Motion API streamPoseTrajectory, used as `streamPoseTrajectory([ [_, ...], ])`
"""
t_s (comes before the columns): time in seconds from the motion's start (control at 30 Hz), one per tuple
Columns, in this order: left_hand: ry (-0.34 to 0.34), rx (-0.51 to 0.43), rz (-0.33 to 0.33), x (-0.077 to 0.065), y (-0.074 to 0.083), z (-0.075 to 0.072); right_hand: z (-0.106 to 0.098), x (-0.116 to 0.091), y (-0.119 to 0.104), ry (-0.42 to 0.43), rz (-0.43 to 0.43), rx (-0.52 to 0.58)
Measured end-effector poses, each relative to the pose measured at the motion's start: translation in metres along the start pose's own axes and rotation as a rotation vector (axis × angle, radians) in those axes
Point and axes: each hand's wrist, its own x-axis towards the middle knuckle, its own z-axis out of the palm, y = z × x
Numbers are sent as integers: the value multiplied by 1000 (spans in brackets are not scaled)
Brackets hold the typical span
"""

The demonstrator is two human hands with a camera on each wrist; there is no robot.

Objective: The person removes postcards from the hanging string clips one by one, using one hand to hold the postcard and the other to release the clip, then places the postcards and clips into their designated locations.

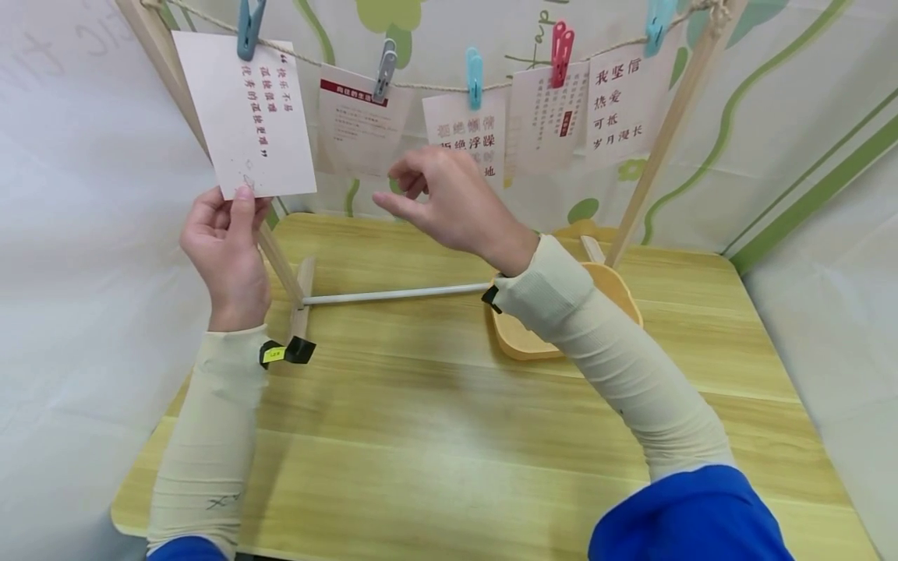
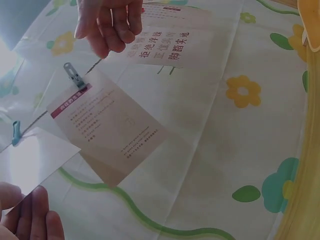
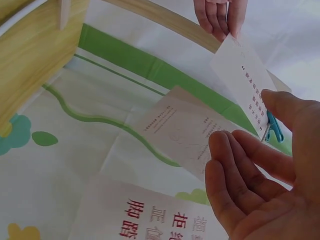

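- The card (image 1: 275,93) is seen at 10 o'clock in the head view, clipped to the string (image 1: 303,57) by a blue peg (image 1: 249,31) at its 12 o'clock edge.
- Its 6 o'clock edge is pinched between thumb and fingers of the left hand (image 1: 231,253).
- The right hand (image 1: 456,201) is held up at 12 o'clock, empty, with thumb and loosely bent fingers apart; the middle card (image 1: 456,117) is partly covered by it.
- Toward 3 o'clock from the pinched card, four more are hung: the banded card (image 1: 361,132) by a grey peg (image 1: 385,72), the middle one by a light blue peg (image 1: 474,79), the next by a red peg (image 1: 561,56), the end card (image 1: 627,105) by another light blue peg (image 1: 658,27).
- The string is tied to wooden poles at 10 and 2 o'clock.
- At 3 o'clock, a yellow tray (image 1: 517,351) on the table (image 1: 421,436) is partly hidden by the right sleeve (image 1: 617,362).
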Motion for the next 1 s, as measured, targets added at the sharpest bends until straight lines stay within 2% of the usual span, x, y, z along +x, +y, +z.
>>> streamPoseTrajectory([
  [0.27,-6,10,2,-3,0,2,-4,13,-10,12,-30,-20],
  [0.57,-20,20,4,-4,0,2,-8,28,-24,-11,-41,-63],
  [0.8,-35,11,3,-2,0,3,-13,40,-35,22,-58,-68],
  [1.0,-58,27,-2,0,3,4,-17,50,-43,35,-31,-88],
])
